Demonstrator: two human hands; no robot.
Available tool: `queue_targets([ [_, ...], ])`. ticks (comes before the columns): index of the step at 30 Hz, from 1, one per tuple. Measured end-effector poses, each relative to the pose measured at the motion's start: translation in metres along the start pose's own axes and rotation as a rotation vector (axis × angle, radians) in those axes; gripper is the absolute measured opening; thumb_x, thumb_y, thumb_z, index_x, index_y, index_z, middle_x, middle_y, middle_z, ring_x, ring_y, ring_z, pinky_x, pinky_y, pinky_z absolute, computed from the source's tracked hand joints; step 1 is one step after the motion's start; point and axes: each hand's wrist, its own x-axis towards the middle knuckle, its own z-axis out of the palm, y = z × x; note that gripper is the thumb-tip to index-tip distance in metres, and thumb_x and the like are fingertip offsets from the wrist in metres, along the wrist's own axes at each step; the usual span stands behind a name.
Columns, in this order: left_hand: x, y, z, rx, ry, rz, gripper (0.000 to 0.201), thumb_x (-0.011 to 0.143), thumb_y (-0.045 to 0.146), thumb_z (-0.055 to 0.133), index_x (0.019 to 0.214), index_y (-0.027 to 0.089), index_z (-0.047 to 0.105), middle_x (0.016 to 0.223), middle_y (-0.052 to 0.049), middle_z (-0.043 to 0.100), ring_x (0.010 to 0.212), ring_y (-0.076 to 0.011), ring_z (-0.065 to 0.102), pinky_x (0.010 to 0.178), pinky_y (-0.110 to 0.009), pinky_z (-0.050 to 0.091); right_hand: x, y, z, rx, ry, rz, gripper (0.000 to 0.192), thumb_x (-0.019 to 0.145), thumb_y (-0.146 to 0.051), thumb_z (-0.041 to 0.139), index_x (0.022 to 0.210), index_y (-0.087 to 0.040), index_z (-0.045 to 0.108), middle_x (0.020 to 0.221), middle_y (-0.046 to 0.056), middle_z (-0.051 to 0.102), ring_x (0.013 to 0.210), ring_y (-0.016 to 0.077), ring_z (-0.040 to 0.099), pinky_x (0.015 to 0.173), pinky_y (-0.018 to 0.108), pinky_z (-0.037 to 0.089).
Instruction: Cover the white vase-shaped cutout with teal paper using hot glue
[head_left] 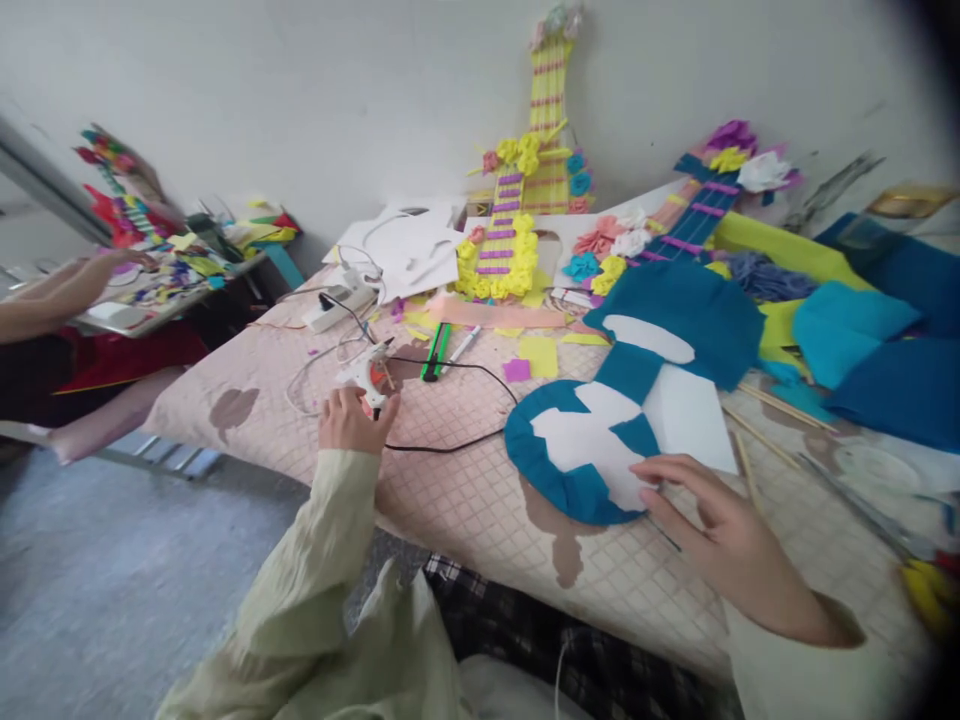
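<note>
My left hand [351, 420] curls its thumb and fingers around the handle of a white and orange hot glue gun [366, 375]. A black cord [450, 448] loops from there across the cloth. Lying flat on the table is a guitar-shaped white board cutout [577, 440], partly covered with folded blue crepe paper [536, 470]. My right hand [705, 510] pinches thumb and index finger together at the right edge of its round end. What exactly lies between those fingertips is too small to see. Beyond the glue gun lie a green box cutter [436, 352] and a white pen [465, 345].
A white power strip [339, 305] sits at the back left. Decorated paper guitars [504, 235] lean against the wall. Scissors [862, 510], wooden sticks [772, 435] and blue paper [907, 390] lie at right. Another person's arm [67, 280] reaches over a separate table at left.
</note>
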Motion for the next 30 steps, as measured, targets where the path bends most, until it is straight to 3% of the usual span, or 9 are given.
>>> queue_targets([
  [4,0.03,-0.001,0.018,-0.009,-0.2,-0.228,0.052,0.063,0.058,0.057,0.087,0.013,0.057,0.094,-0.018,0.061,0.097,-0.0351,0.055,0.083,-0.042,0.042,-0.019,-0.012,-0.004,0.055,0.098,0.1,0.014,0.078,-0.03,0.055,0.091,-0.025,0.059,0.096,0.001,0.06,0.091,0.0126,0.057,0.077,0.02,0.049],
  [6,0.036,0.0,0.022,-0.051,-0.228,-0.269,0.044,0.064,0.055,0.056,0.078,0.014,0.058,0.089,-0.019,0.062,0.094,-0.0364,0.057,0.081,-0.044,0.043,-0.029,-0.015,-0.004,0.072,0.115,0.131,0.014,0.078,-0.031,0.056,0.09,-0.026,0.06,0.095,0.001,0.061,0.088,0.0122,0.059,0.076,0.018,0.05],
  [11,0.035,-0.004,0.018,-0.173,-0.151,-0.299,0.031,0.068,0.046,0.052,0.062,0.016,0.051,0.08,-0.02,0.063,0.089,-0.0376,0.059,0.076,-0.046,0.044,-0.048,-0.012,0.001,0.145,0.137,0.172,0.016,0.074,-0.032,0.059,0.087,-0.024,0.062,0.097,0.001,0.063,0.089,0.0138,0.061,0.075,0.016,0.052],
  [15,0.026,-0.009,0.005,-0.333,-0.077,-0.324,0.021,0.072,0.037,0.045,0.067,0.017,0.047,0.074,-0.015,0.063,0.084,-0.0318,0.061,0.068,-0.042,0.047,-0.048,-0.012,0.006,0.202,0.181,0.246,0.017,0.073,-0.034,0.06,0.084,-0.022,0.064,0.092,0.002,0.064,0.086,0.0144,0.062,0.073,0.017,0.052],
  [18,0.01,-0.004,-0.009,-0.706,-0.046,-0.283,0.023,0.077,0.038,0.034,0.085,0.019,0.045,0.079,-0.01,0.064,0.076,-0.0238,0.063,0.064,-0.038,0.049,-0.043,-0.016,0.01,0.221,0.22,0.311,0.017,0.072,-0.034,0.061,0.082,-0.021,0.064,0.089,0.003,0.064,0.083,0.0144,0.062,0.07,0.018,0.052],
  [19,0.003,-0.001,-0.015,-0.986,-0.022,-0.253,0.024,0.076,0.038,0.037,0.091,0.021,0.043,0.085,-0.01,0.064,0.076,-0.0241,0.063,0.064,-0.04,0.049,-0.042,-0.018,0.011,0.231,0.233,0.325,0.016,0.073,-0.034,0.061,0.082,-0.02,0.063,0.088,0.003,0.064,0.082,0.0143,0.061,0.07,0.019,0.052],
  [21,-0.013,0.008,-0.028,-1.2,-0.047,-0.222,0.025,0.072,0.04,0.046,0.092,0.026,0.043,0.095,-0.009,0.061,0.08,-0.0241,0.062,0.066,-0.041,0.049,-0.04,-0.02,0.014,0.252,0.25,0.335,0.015,0.075,-0.033,0.059,0.081,-0.02,0.063,0.086,0.003,0.064,0.081,0.0144,0.06,0.07,0.022,0.051],
  [24,-0.037,0.025,-0.046,-1.433,-0.264,-0.236,0.023,0.062,0.029,0.064,0.081,0.025,0.052,0.087,-0.005,0.058,0.077,-0.0205,0.058,0.065,-0.036,0.049,-0.04,-0.023,0.02,0.253,0.262,0.335,0.015,0.078,-0.031,0.055,0.084,-0.019,0.062,0.086,0.004,0.063,0.08,0.0151,0.059,0.07,0.026,0.049],
  [30,-0.079,0.063,-0.049,-1.662,-0.834,-0.045,0.025,0.069,0.039,0.057,0.065,0.015,0.053,0.054,0.001,0.038,0.052,-0.0109,0.042,0.048,-0.027,0.038,-0.039,-0.035,0.036,0.006,0.355,0.282,0.012,0.075,-0.03,0.057,0.077,-0.018,0.056,0.071,0.002,0.055,0.07,0.0143,0.049,0.065,0.029,0.04],
])
